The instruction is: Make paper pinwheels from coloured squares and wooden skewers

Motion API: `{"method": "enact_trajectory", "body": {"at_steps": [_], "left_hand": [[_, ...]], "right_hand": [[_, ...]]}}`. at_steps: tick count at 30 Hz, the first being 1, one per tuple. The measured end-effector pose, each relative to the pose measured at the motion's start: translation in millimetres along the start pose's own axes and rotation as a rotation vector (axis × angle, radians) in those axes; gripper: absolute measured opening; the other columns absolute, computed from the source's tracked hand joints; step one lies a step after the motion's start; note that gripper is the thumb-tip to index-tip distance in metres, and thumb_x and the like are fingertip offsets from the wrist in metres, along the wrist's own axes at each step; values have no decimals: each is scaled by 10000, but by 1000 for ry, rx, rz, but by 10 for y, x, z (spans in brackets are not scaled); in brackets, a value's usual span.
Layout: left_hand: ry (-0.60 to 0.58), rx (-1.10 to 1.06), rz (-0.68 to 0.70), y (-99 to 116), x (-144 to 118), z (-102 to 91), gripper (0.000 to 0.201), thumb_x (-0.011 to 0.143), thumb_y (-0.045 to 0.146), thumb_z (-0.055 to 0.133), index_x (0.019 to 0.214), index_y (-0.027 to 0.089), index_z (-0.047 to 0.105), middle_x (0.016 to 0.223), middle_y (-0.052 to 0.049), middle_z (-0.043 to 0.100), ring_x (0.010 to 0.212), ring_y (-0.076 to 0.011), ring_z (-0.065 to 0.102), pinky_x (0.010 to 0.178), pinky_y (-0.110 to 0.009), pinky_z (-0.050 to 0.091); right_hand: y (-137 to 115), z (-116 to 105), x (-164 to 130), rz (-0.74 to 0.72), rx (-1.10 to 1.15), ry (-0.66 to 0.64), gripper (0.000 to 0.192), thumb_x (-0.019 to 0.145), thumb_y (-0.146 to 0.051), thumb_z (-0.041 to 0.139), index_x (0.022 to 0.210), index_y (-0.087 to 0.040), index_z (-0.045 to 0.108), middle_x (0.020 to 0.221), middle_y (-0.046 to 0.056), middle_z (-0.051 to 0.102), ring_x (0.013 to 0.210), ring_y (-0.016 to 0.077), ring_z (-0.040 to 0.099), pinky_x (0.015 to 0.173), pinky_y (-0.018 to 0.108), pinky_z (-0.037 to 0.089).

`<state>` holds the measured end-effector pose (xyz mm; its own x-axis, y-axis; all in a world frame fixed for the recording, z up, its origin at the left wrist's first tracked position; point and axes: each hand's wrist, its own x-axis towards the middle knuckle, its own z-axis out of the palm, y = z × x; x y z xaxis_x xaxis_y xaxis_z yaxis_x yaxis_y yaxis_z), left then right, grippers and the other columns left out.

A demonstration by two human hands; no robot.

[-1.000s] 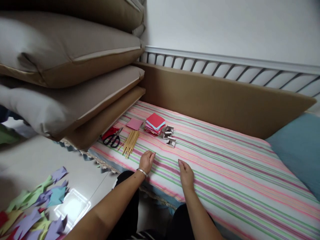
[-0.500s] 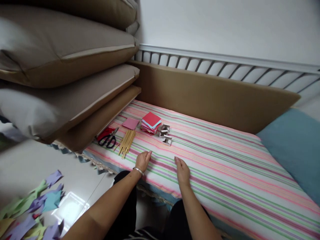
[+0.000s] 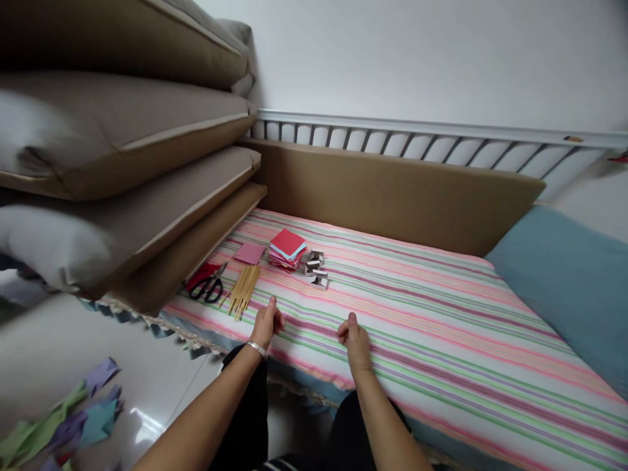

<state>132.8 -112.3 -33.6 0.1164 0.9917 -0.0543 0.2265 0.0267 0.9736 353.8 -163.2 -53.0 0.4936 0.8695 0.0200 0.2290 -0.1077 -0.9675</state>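
Sticks (image 3: 244,290) lie bundled on the striped bed (image 3: 441,327) just beyond the left hand (image 3: 266,324), whose fingers, like the right hand's (image 3: 354,337), have curled from flat into empty fists with thumbs up.

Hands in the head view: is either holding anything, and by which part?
Both the left hand and right hand pinch the striped sheet near its front edge.

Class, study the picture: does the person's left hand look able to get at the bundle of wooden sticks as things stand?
Probably yes. The left hand rests loosely closed on the striped sheet just short of the wooden sticks, with only bare sheet between them. The scissors lie off to the side.
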Motion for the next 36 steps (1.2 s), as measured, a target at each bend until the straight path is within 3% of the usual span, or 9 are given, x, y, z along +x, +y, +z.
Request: {"method": "enact_trajectory", "body": {"at_steps": [3,7,13,21,36], "left_hand": [[-12,55,54,65,-61,34,650,830,631,208,602,161,596,505,-28,575,402,-122,479,443,-253,359],[-37,213,190,-37,-258,-21,362,744,524,552,811,180,643,748,-48,652,685,-183,587,652,-288,421],[-177,592,326,-296,-608,-129,295,864,413,425,896,194,621,840,-63,662,779,-200,606,699,-293,420],[-186,703,357,-256,-601,-98,391,907,418,321,837,182,624,792,-59,654,752,-184,600,687,-273,413],[-257,831,396,-230,-669,-53,460,917,449,270,828,181,634,825,-68,660,793,-189,605,695,-270,399]], "right_hand": [[-23,-86,-86,35,-77,-9,629,751,-719,349,497,-196,589,425,32,546,469,175,542,527,297,426],[-7,-294,-290,37,-96,-52,539,701,-693,471,639,-190,657,559,60,641,593,212,611,517,288,440],[45,-478,-437,141,146,-7,521,648,-653,566,734,-151,678,665,85,684,503,162,575,438,258,423],[49,-483,-326,353,414,15,550,558,-650,637,710,-122,649,628,72,661,462,135,556,418,237,399],[65,-473,-363,318,405,6,643,522,-698,636,750,-97,642,627,56,655,473,109,551,439,213,388]]}}
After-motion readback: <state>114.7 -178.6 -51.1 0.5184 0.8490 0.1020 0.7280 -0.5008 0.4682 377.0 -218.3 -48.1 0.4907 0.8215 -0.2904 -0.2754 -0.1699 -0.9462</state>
